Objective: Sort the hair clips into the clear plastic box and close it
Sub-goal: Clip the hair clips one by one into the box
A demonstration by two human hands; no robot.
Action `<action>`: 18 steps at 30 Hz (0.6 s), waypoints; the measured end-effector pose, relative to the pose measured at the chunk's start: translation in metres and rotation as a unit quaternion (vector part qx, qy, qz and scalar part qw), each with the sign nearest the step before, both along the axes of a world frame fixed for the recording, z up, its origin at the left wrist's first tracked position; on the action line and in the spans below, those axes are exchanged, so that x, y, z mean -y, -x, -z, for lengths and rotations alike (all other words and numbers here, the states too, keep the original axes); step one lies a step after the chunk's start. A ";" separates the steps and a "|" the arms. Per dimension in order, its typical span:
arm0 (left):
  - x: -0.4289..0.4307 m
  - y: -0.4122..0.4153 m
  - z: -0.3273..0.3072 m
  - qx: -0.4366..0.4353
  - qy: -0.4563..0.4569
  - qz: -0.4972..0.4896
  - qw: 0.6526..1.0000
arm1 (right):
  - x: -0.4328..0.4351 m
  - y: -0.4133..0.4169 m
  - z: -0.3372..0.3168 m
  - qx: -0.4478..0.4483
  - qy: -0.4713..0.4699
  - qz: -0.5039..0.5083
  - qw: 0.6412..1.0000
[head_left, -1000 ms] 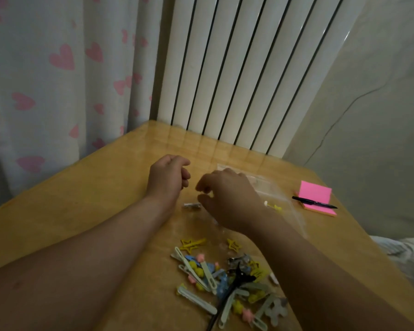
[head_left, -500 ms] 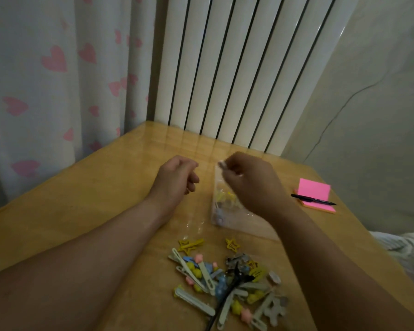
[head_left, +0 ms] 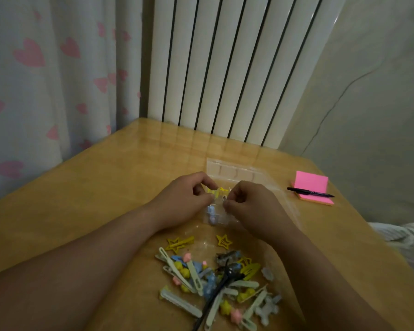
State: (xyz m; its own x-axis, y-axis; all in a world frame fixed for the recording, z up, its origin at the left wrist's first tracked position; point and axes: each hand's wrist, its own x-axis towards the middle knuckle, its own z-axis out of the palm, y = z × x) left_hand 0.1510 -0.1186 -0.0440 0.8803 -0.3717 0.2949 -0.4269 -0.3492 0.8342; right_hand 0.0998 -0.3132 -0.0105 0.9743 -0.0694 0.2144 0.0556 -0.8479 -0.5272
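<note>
Wooden bench (head_left: pixel 105 199) lies under both my hands. Beyond them the clear plastic box (head_left: pixel 237 172) lies flat, partly hidden by my right hand (head_left: pixel 253 209). The loose hair clips (head_left: pixel 215 283) sit piled on the near side of my hands. Well right of my right hand is a pink note pad (head_left: pixel 312 187) with a black pen (head_left: pixel 308 192) on it. My left hand (head_left: pixel 187 201) and right hand, fingers curled, both pinch a small clear packet (head_left: pixel 216 211) holding a yellow star clip (head_left: pixel 219 191).
</note>
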 end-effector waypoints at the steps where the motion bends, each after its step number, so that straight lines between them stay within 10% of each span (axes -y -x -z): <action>1: 0.000 0.000 0.000 0.001 0.001 0.002 1.000 | -0.001 -0.001 0.001 -0.004 0.004 0.003 1.000; 18: -0.001 -0.004 0.004 0.018 -0.006 0.005 1.000 | -0.006 -0.002 0.011 0.000 0.086 0.019 0.996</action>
